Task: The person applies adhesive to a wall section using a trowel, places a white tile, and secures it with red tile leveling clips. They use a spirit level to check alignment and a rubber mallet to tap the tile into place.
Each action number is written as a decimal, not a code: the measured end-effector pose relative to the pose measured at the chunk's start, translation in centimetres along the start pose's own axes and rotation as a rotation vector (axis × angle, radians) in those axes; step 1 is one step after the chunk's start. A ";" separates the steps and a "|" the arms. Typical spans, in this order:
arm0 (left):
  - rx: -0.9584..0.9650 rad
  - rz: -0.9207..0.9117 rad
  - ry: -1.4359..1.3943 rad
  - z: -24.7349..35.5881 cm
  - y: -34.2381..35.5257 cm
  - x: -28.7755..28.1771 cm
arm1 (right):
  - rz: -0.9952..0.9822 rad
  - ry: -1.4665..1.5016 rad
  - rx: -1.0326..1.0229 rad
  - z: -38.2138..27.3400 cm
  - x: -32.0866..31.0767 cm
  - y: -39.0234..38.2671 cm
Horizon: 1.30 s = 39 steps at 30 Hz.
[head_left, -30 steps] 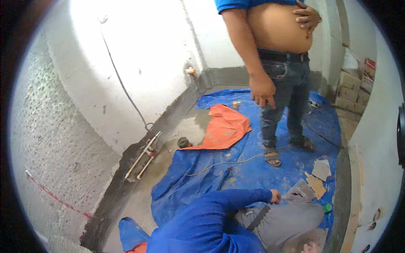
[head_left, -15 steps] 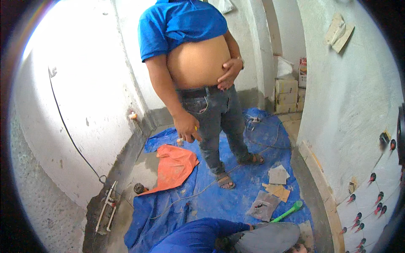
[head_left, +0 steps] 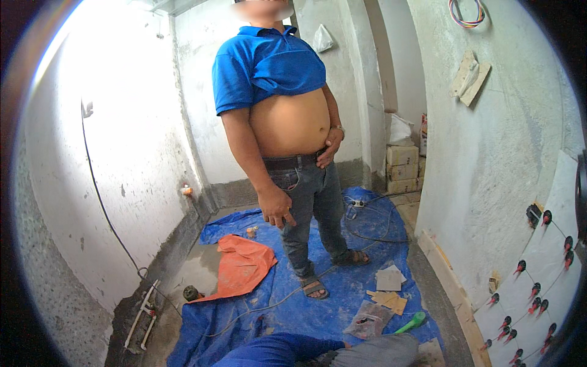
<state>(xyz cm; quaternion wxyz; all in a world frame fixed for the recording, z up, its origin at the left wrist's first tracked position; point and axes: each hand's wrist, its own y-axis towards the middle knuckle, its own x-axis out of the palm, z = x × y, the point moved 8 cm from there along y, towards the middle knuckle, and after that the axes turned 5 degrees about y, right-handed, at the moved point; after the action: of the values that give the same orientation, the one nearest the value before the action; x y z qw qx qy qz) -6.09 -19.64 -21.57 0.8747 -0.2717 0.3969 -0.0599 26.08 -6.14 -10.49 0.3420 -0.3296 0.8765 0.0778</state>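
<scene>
My blue sleeve [head_left: 275, 348] comes in at the lower edge and reaches right toward a grey trouser leg [head_left: 382, 353]. At its end only a sliver of my left hand [head_left: 347, 345] shows, beside the leg, and its fingers are hidden. My right hand is out of sight. Beyond the leg lie a bright green handle [head_left: 411, 323] with a rounded end, a crumpled clear plastic bag [head_left: 369, 320], brown cardboard pieces [head_left: 389, 301] and a pale square tile piece [head_left: 389, 279].
Facing me on a blue tarp [head_left: 293, 318] stands a person [head_left: 299, 122] in a raised blue shirt. An orange sheet [head_left: 241, 266], a cable [head_left: 244, 313] and white pipes [head_left: 143, 318] lie leftward. Red-black levelling clips [head_left: 535, 289] stud the tiled wall at right. Boxes [head_left: 402, 165] stand behind.
My view has tilted up, so the scene sits lower and the person's upper body shows more. The person's hand on the belly has slid to the waistband. My right hand has left the view.
</scene>
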 end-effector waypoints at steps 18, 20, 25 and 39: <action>-0.132 -0.065 0.070 -2.2 0.6 -1.1 | -0.079 0.082 0.461 -0.6 -1.5 -2.1; -0.133 -0.066 0.070 -2.3 0.9 -1.3 | -0.044 0.049 0.426 -0.8 -2.0 -2.2; -0.126 -0.079 0.071 -2.5 1.7 -1.4 | -0.047 0.073 0.445 0.2 -1.7 -3.1; -0.065 -0.072 -0.010 -5.1 2.6 -1.8 | 0.110 -0.125 0.310 2.1 -1.6 -3.9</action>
<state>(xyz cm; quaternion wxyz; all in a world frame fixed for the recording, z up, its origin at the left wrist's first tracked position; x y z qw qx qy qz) -11.33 -19.09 -24.46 0.8647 -0.3145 0.3840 -0.0771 30.54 -7.52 -10.75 0.4377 -0.2189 0.8718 -0.0194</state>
